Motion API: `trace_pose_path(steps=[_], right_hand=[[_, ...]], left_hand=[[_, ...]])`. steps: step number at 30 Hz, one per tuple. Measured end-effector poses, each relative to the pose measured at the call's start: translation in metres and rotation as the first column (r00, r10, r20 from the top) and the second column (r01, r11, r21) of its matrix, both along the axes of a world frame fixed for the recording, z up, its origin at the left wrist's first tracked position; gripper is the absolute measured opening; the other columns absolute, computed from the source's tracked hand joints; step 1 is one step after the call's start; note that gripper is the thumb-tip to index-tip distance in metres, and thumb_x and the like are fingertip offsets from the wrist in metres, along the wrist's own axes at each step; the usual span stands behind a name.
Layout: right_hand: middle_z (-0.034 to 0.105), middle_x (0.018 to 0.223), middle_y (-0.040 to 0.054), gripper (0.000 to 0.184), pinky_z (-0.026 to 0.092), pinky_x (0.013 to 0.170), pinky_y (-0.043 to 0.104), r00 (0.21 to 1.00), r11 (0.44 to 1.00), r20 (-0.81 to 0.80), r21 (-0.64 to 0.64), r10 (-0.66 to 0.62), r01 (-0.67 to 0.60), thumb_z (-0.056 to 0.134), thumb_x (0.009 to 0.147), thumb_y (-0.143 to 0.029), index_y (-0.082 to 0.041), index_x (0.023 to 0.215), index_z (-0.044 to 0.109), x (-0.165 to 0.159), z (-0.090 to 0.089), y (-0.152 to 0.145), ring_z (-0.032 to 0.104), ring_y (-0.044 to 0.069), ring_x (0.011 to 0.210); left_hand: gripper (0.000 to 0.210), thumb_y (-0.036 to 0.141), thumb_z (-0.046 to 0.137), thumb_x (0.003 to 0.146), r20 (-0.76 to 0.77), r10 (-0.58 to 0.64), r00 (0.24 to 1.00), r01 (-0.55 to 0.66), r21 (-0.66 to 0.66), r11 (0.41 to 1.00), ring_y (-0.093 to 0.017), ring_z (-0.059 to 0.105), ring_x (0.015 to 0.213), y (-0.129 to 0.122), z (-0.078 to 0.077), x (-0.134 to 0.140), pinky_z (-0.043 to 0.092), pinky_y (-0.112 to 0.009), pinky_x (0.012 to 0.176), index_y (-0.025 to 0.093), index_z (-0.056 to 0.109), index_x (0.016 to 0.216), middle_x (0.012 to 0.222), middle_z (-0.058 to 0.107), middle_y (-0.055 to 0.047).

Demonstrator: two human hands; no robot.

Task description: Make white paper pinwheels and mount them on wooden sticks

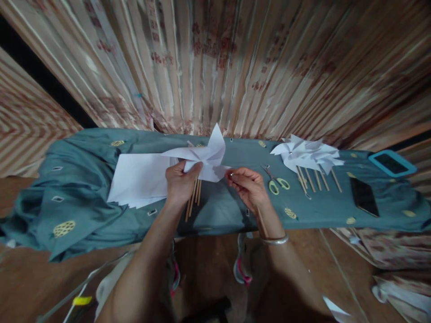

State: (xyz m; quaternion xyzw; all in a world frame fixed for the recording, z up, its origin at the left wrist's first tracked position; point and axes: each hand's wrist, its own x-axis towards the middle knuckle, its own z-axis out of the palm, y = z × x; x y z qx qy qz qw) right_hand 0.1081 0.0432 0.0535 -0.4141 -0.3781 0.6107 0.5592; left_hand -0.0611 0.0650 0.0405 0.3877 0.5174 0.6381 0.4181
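A white paper pinwheel [210,159] is pinched in my left hand [182,181], the thumb lying over its middle where the blades meet. Just right of one blade tip, my right hand [247,185] has thumb and forefinger closed on a small shiny pin [231,175]; its exact kind is too small to make out. Several thin wooden sticks [192,202] lie on the cloth beneath the left hand. To the left of that hand rests a stack of white paper sheets [141,177].
Finished pinwheels [311,154] on sticks lie overlapping at the right. Between them and my right hand are scissors [276,184] with yellow-green handles. A black phone [364,196] and a blue-framed tablet [392,163] lie at the far right. The table cloth [218,215] is green; a curtain [208,67] hangs behind.
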Motion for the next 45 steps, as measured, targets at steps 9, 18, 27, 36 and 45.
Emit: trace_pose_path(steps=[9,18,27,36,45], right_hand=[[0.070,0.065,-0.0025,0.015,0.048,0.055,0.025,0.999,1.000,0.032,0.003,0.020,-0.020,0.082,0.050,-0.025,-0.022,0.057,0.069,0.020,0.002,0.002,0.056,0.010,0.054],[0.062,0.059,-0.0041,0.004,0.043,0.057,0.025,0.903,0.986,0.430,0.145,0.013,-0.083,0.065,0.059,-0.023,-0.020,0.060,0.064,0.014,-0.017,0.001,0.053,0.011,0.055],[0.063,0.065,-0.0047,0.005,0.045,0.062,0.024,0.912,0.976,0.410,0.185,0.025,-0.110,0.061,0.069,-0.026,-0.021,0.069,0.063,0.002,-0.030,-0.001,0.056,0.012,0.061],[0.067,0.074,-0.0015,0.009,0.048,0.069,0.027,0.875,0.965,0.484,0.216,0.027,-0.149,0.064,0.080,-0.031,-0.022,0.077,0.065,0.008,-0.024,-0.008,0.061,0.015,0.069],[0.048,0.149,0.0060,0.009,0.034,0.114,0.047,0.470,0.877,0.773,0.480,-0.427,0.008,0.061,0.087,-0.025,-0.023,0.083,0.069,0.028,-0.005,-0.009,0.041,0.027,0.139]], left_hand=[[0.015,0.031,0.075,0.061,-0.031,-0.088,0.996,0.088,0.011,0.996,-0.011,0.048,0.053,0.015,-0.017,0.055,0.039,-0.023,0.053,0.016,0.071,0.060,0.056,0.061,0.003],[0.011,0.027,0.071,0.063,-0.144,-0.072,0.987,0.076,0.024,0.997,-0.012,0.048,0.055,0.019,-0.013,0.071,0.039,-0.023,0.053,0.017,0.070,0.059,0.055,0.059,0.003],[0.018,0.032,0.074,0.059,-0.120,-0.025,0.993,0.019,-0.048,0.999,-0.010,0.042,0.051,0.025,-0.019,0.068,0.035,-0.024,0.052,0.017,0.065,0.055,0.051,0.051,0.005],[0.018,0.032,0.076,0.062,-0.012,-0.045,0.999,0.044,-0.035,0.998,-0.009,0.044,0.052,0.019,-0.022,0.065,0.036,-0.023,0.052,0.016,0.068,0.059,0.054,0.056,0.004],[0.012,0.030,0.076,0.064,-0.056,-0.089,0.994,0.090,0.006,0.996,-0.013,0.053,0.059,0.015,-0.024,0.065,0.043,-0.023,0.056,0.018,0.074,0.064,0.060,0.063,0.002]])
